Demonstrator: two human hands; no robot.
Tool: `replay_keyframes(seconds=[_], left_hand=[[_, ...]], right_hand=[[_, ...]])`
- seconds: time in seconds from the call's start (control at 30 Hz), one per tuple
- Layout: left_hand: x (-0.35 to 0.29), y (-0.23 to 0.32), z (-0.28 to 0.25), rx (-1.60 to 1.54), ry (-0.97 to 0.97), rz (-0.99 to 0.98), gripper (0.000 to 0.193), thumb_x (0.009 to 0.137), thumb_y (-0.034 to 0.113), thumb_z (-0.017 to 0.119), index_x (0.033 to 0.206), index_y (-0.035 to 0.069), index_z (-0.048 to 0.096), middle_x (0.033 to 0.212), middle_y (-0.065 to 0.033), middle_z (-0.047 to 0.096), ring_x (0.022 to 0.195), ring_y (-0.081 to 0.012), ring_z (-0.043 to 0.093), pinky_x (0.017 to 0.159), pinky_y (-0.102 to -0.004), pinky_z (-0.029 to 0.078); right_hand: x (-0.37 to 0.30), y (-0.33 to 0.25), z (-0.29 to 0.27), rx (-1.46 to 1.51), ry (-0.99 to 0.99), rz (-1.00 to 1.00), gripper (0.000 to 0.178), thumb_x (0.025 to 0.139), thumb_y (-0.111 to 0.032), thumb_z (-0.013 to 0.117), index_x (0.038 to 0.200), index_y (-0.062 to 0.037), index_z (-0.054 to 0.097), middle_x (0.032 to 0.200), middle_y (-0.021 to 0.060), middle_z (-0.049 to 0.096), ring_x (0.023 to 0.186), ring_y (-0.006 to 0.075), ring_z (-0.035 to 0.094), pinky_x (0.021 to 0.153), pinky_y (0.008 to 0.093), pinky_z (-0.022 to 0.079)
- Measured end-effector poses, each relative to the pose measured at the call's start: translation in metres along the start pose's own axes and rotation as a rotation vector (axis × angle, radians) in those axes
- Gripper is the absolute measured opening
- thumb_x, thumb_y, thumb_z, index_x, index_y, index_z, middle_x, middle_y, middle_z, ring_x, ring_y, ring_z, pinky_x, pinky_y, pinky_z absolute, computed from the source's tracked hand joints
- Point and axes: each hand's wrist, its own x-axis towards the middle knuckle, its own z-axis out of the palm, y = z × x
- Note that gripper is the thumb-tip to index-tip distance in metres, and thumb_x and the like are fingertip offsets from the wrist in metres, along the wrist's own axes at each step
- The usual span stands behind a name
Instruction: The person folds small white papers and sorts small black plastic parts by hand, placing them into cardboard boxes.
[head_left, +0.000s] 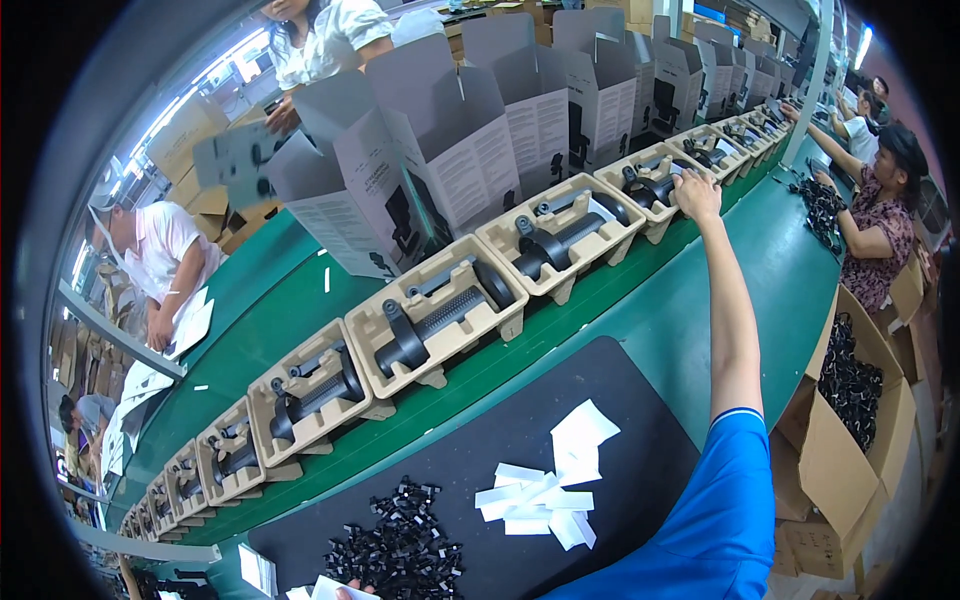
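Note:
My right arm stretches forward across the green conveyor line. My right hand [699,194] is at the right end of a moulded cardboard tray [640,160], its fingers bent down over the black part inside. What those fingers hold, if anything, is hidden. The nearer tray [556,284] holds black parts, with a white slip [605,208] on them; another tray [393,383] holds similar black parts. At the bottom edge, only fingertips of my left hand [356,591] show, closed on white paper slips [326,588].
On a black mat [640,400] lie loose white slips [545,500] and a pile of small black pieces [400,540]. Tall open boxes [450,150] line the belt's far side. A carton [850,480] of black cables stands right; a co-worker [885,220] handles cables beyond it. Others work across the belt.

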Motion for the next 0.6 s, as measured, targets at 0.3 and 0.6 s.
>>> replay_keyframes(seconds=[0.3,0.6], left_hand=[[-0.025,0.031,-0.011,-0.377,-0.425,-0.250,0.036,0.094,0.016,0.055,0.122,-0.007,0.049,0.103,-0.0224,0.064,0.087,-0.0308,0.067,0.073,-0.0375,0.057],[-0.071,-0.017,-0.013,-0.620,-0.927,-0.322,0.047,0.093,0.011,0.056,0.136,0.003,0.038,0.129,-0.0096,0.050,0.115,-0.0198,0.054,0.092,-0.0355,0.048]], right_hand=[[-0.228,-0.143,-0.180,0.953,0.168,-0.818,0.050,0.074,-0.008,0.070,0.121,-0.0043,0.054,0.128,0.0156,0.053,0.116,0.0351,0.049,0.101,0.0448,0.036],[-0.507,-0.181,-0.243,1.091,-0.487,-1.529,0.091,0.061,-0.019,0.079,0.137,0.0038,0.034,0.138,0.0190,0.038,0.128,0.0345,0.038,0.105,0.0420,0.037]])
